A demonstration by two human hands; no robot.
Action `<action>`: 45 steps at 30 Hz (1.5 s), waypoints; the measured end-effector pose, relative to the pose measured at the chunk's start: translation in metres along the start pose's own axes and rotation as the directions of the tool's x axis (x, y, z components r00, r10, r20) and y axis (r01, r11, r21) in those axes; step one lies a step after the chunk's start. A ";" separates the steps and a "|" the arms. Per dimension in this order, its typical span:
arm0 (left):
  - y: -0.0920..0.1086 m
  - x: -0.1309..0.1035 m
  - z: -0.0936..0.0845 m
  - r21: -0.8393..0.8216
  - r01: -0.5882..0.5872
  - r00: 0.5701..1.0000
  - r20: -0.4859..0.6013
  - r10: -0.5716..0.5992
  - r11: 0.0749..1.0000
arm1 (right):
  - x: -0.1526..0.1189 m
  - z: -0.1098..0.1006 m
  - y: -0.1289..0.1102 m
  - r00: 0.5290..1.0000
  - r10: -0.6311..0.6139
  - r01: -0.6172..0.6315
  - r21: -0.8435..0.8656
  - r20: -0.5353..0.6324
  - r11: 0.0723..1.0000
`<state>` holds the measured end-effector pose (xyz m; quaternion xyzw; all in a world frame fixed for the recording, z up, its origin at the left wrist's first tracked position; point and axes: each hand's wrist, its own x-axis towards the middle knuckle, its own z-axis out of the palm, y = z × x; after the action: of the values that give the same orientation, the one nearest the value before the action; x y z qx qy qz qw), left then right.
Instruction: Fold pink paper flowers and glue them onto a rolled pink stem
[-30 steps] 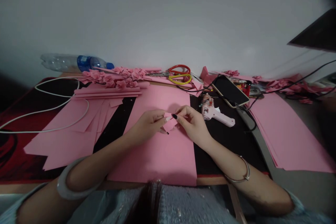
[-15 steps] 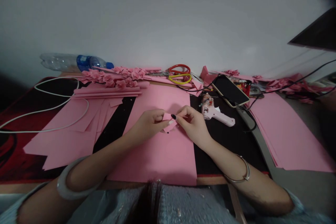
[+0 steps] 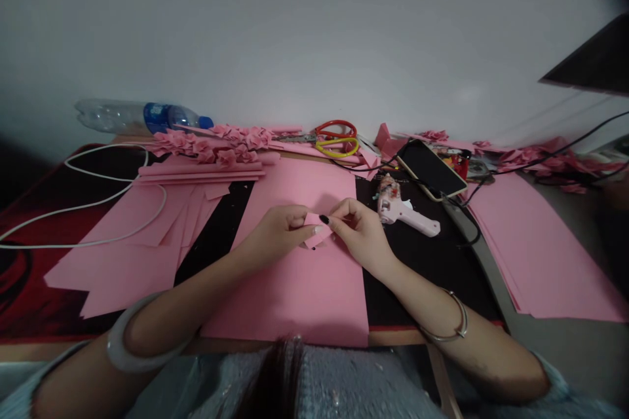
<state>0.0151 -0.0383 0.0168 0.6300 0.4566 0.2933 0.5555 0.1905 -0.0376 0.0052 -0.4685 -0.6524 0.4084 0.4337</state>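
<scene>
A small folded piece of pink paper (image 3: 314, 236) is held between my two hands, above a large pink sheet (image 3: 289, 294). My left hand (image 3: 278, 232) pinches its left side with the thumb on top. From the other side, my right hand (image 3: 358, 229) grips its upper right edge between thumb and index finger, the dark-nailed finger lying over the edge. Fingers hide part of the paper, so its full shape cannot be made out.
A pink glue gun (image 3: 410, 215) and a phone (image 3: 432, 170) lie to the right. Scissors (image 3: 337, 146), paper flowers (image 3: 206, 144) and a plastic bottle (image 3: 118, 116) line the back. Cut sheets (image 3: 132, 262) under a white cable (image 3: 63, 246) lie left; a paper stack (image 3: 540, 249) lies right.
My hands stay almost in place. The folded pink paper and the fingertips on it have shifted very slightly; everything else looks the same.
</scene>
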 end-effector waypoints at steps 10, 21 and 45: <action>0.001 0.000 -0.002 -0.052 0.020 0.999 0.044 -0.018 0.998 | 0.000 0.000 -0.001 0.999 0.035 -0.035 0.013 -0.001 0.999; -0.001 0.001 -0.001 -0.063 0.043 0.999 0.028 -0.042 0.997 | 0.000 0.001 -0.001 1.000 0.014 -0.014 0.012 -0.023 1.000; -0.002 0.003 -0.006 -0.203 0.085 0.993 0.092 -0.068 0.975 | 0.000 -0.002 -0.002 0.982 0.089 -0.125 0.220 0.164 0.968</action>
<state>0.0101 -0.0332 0.0155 0.5627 0.4237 0.2907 0.6476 0.1923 -0.0375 0.0074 -0.4174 -0.6059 0.5383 0.4109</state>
